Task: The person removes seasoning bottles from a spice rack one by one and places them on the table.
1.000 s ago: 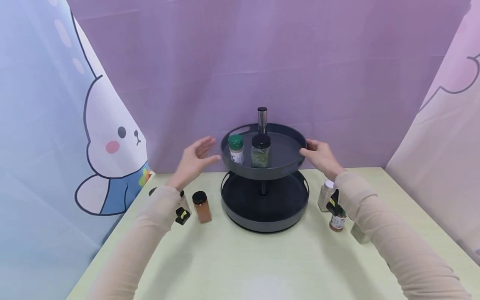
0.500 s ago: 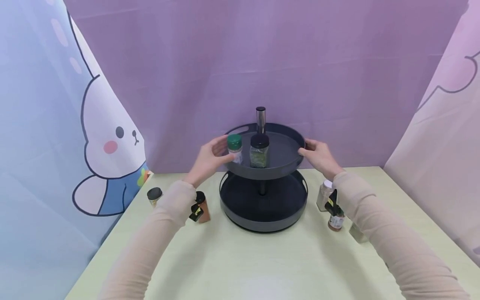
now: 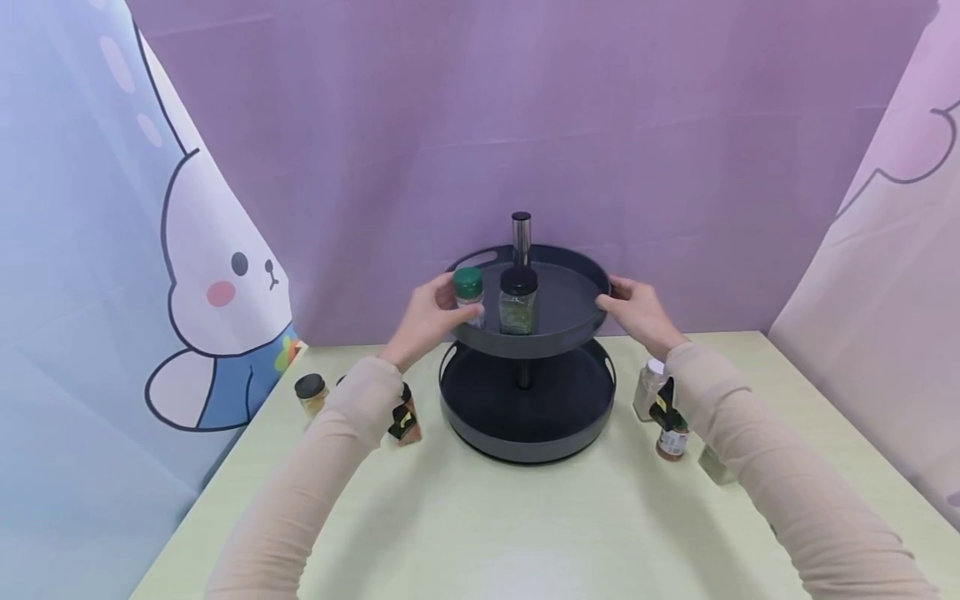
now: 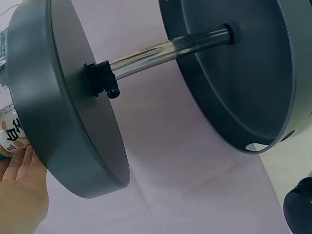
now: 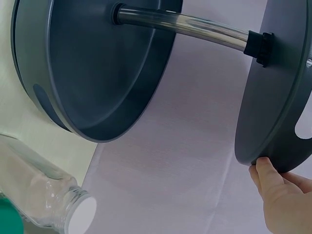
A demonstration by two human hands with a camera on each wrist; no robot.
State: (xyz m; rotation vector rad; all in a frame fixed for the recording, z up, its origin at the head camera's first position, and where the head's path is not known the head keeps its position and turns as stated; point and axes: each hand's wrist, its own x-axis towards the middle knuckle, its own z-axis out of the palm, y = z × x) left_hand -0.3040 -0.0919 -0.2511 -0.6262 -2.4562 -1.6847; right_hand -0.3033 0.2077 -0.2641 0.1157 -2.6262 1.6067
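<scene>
A two-tier dark grey turntable rack (image 3: 528, 450) stands on the table. On its upper tray (image 3: 572, 296) sit a green-lidded spice jar (image 3: 469, 285) and, to its right, a black-lidded jar of green herbs (image 3: 517, 312). My left hand (image 3: 429, 321) holds the green-lidded jar, thumb in front and fingers behind it; the left wrist view shows fingers (image 4: 23, 163) against its white label. At the upper tray's right edge, my right hand (image 3: 639, 317) grips the rim between thumb and fingers, also seen from below in the right wrist view.
Left of the rack stand a jar of orange-brown spice (image 3: 410, 429), partly hidden by the left wrist, and a black-lidded yellowish jar (image 3: 311, 392). On the right are a white-lidded jar (image 3: 648, 392), a small labelled jar (image 3: 672, 444) and another jar (image 3: 716, 465). A purple curtain (image 3: 450, 167) hangs behind.
My left hand has moved right from beside the upper tray to the green-lidded jar and taken hold of it. The right hand stays on the rim.
</scene>
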